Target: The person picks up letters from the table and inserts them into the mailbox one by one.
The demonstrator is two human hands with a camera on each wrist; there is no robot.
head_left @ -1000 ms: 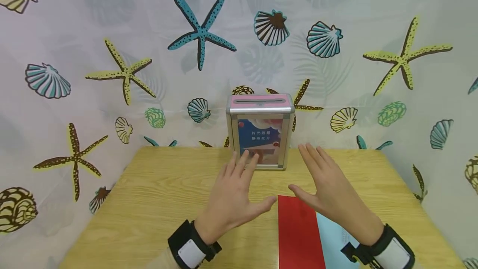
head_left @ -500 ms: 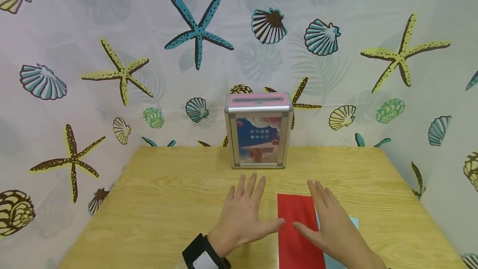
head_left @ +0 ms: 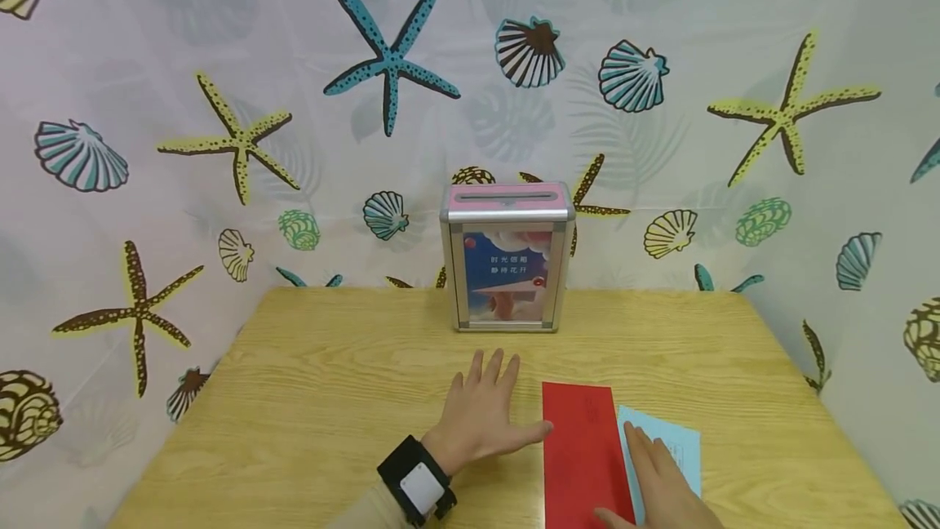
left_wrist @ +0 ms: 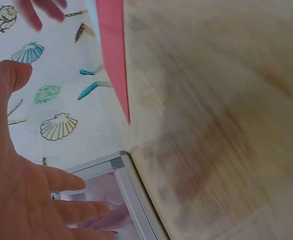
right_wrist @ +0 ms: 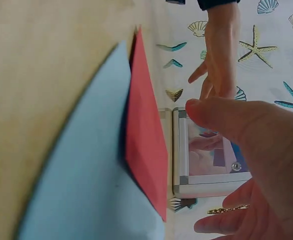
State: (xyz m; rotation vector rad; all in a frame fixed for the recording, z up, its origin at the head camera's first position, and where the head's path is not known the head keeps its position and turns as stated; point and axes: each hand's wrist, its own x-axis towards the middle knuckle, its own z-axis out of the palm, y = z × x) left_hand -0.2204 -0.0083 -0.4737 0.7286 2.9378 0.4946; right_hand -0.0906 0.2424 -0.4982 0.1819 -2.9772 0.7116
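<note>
In the head view, a flat red paper rectangle [head_left: 583, 455], envelope-like in shape, lies on the wooden table. A light blue paper piece [head_left: 686, 449] with small print lies at its right, partly under the red one. My left hand [head_left: 481, 419] is left of the red paper, fingers spread, thumb reaching toward its left edge and nothing held. My right hand [head_left: 664, 484] extends over the blue paper, fingers straight, hiding part of it. From the right wrist view, the red paper [right_wrist: 145, 135] stands out over the blue paper [right_wrist: 91, 165], beside my right hand [right_wrist: 271, 150].
A silver-framed box [head_left: 507, 276] with a pink slotted top and a picture front stands at the table's back. Behind the wooden table [head_left: 330, 398] hangs a white cloth [head_left: 294, 39] printed with shells and starfish.
Both hands have come back from near the box toward the front of the table. The right hand has dropped lower, over the blue paper. Both papers stay in place.
</note>
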